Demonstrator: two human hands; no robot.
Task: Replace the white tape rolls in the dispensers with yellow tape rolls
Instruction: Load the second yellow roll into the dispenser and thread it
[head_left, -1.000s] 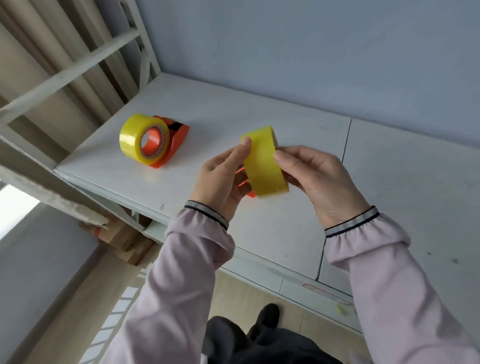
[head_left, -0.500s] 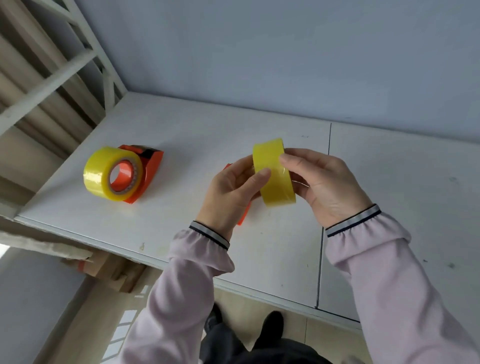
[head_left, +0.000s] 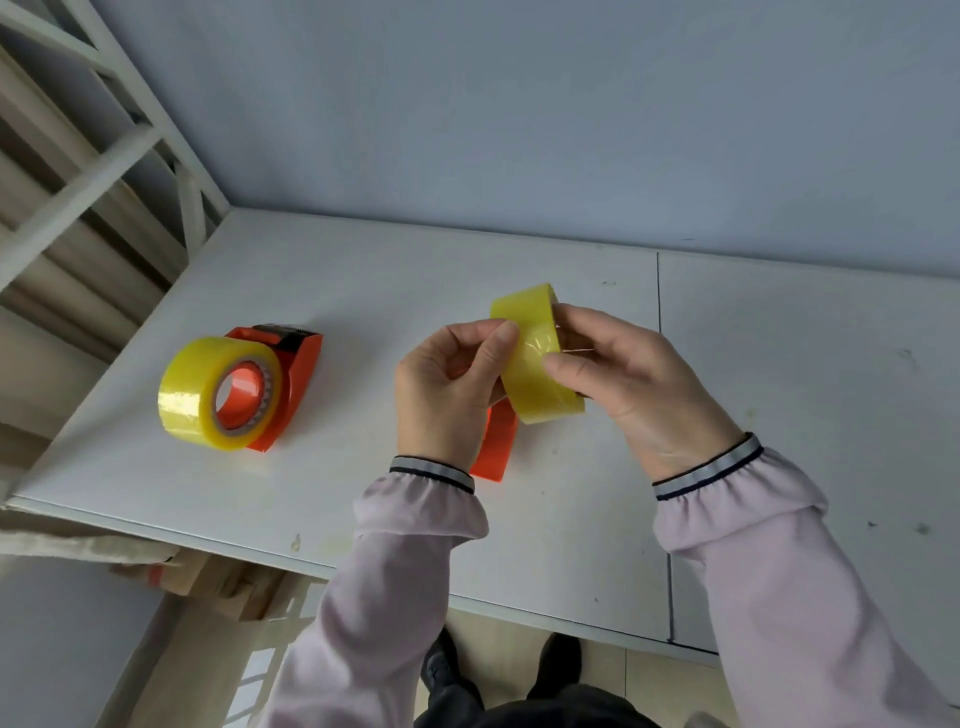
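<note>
You have two yellow rolls and two orange dispensers. One roll (head_left: 537, 358) is pinched between your left hand (head_left: 447, 389) and right hand (head_left: 631, 382), over one dispenser (head_left: 496, 441). The other roll (head_left: 208, 392) sits loaded in the dispenser (head_left: 293, 379) on the worktop (head_left: 363, 291).

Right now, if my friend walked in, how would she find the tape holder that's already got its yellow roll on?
Look at the white table by the wall, then its left end near the slatted frame. The orange tape holder lies there alone with a fat yellow roll on it. The other roll is held up in two hands; this one nobody touches.
</note>
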